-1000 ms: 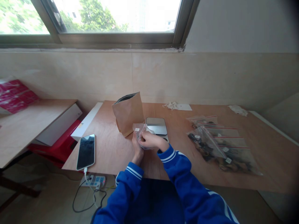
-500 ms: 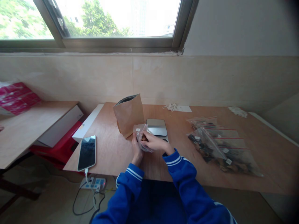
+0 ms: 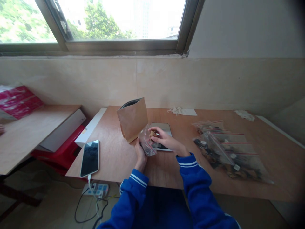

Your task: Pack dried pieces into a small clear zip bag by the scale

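My left hand (image 3: 141, 153) is closed on a small clear zip bag (image 3: 147, 144), held tilted above the table. My right hand (image 3: 164, 139) pinches a brown, lumpy dried piece (image 3: 152, 134) beside the bag's opening; its exact kind I cannot make out. Under and behind this hand lies a flat kitchen scale (image 3: 166, 128) with a silver top, partly covered by the hand and bag. A brown kraft paper pouch (image 3: 133, 119) stands upright with its top open, just behind my left hand.
Several zip bags of dark dried pieces (image 3: 234, 159) overlap at the right. A phone (image 3: 90, 158) on a charging cable lies at the left edge. White crumpled scraps (image 3: 175, 110) rest near the wall. A side table (image 3: 35, 130) stands left; another person's fingers show at its far edge.
My right hand has come out of the small zip bag and moved right, with the brown piece now visible in its fingers. The bag has tilted, and more of the scale's front shows.
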A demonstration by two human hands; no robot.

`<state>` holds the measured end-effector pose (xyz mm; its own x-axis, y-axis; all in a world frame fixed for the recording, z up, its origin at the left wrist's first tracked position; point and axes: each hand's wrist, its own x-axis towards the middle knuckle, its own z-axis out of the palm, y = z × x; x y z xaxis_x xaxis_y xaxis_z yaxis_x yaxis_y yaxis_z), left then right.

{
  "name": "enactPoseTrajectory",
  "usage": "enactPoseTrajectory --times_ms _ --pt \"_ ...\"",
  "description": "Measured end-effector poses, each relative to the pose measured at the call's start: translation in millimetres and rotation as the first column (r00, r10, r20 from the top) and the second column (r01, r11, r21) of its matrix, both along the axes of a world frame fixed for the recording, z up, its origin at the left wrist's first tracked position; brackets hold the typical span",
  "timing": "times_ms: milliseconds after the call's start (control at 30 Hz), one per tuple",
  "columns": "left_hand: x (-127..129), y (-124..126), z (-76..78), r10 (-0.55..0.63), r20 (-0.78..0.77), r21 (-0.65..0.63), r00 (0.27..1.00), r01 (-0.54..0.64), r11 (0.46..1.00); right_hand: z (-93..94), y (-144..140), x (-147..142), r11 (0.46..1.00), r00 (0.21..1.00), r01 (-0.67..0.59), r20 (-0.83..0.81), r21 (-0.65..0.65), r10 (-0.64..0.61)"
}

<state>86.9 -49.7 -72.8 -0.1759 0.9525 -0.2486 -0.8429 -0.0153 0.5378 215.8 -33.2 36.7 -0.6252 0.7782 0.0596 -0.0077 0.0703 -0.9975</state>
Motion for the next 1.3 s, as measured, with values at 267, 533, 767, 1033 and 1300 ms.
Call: enactPoseTrajectory --times_ms 267,533,767,1033,1300 --pt "1.5 -3.9 11.9 0.068 -0.096 -0.137 0.993 -0.081 0.987 74.8 61.9 -67.9 0.778 0.901 0.422 -0.310 0.466 -0.303" --pt "-0.7 0.0 1.6 0.141 -0.173 -0.170 0.975 -0.171 0.970 71.0 119.2 -136.5 0.511 0.922 0.324 -0.144 0.796 -0.360" --pt "-1.7 3.0 0.1 0.176 -0.140 -0.183 0.974 -0.200 0.963 60.4 115.9 -130.3 0.488 0.924 0.293 -0.113 0.822 -0.365" --pt "-1.1 2.2 7.2 0.138 -0.091 -0.154 0.986 -0.151 0.976 54.9 105.7 -117.6 0.434 0.909 0.286 -0.099 0.854 -0.404" --pt "-0.9 2.3 3.9 0.095 -0.070 -0.133 0.993 -0.104 0.986 62.9 99.5 -113.3 0.461 0.907 0.200 0.015 0.865 -0.421"
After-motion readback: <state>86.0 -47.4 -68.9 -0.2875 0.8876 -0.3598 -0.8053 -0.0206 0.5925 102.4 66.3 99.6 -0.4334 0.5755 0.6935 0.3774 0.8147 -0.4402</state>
